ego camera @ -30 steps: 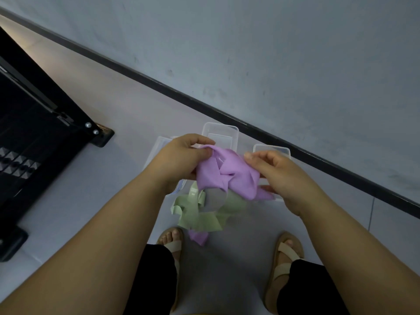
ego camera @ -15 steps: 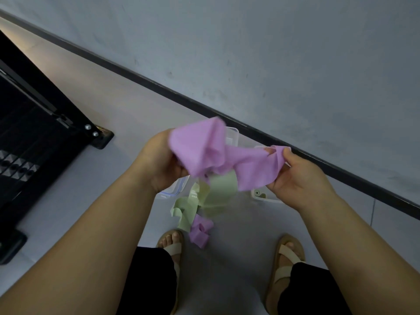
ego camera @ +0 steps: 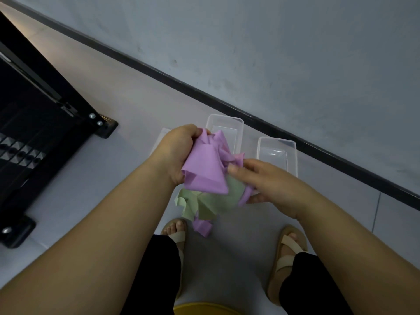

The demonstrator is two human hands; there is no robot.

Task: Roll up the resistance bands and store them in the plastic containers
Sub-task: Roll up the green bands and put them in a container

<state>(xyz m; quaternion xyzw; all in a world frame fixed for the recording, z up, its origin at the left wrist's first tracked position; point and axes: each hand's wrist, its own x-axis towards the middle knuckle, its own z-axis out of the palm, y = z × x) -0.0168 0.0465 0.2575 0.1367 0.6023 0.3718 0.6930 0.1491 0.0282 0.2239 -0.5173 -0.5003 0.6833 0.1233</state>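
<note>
Both grips, left hand [ego camera: 177, 153] and right hand [ego camera: 269, 181], you had clamped on the purple band [ego camera: 204, 171], probably to untangle it before rolling.

light: dim, cool; warmer bright patch on floor [ego camera: 21, 27] upper left
focus: sharp
edges: mild wide-angle stretch

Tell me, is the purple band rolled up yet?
Not rolled: the purple resistance band is a crumpled bunch gripped by the left hand and right hand.

yellow thing [ego camera: 205, 309] cut off below; clear piece [ego camera: 160, 139] mostly hidden
</note>
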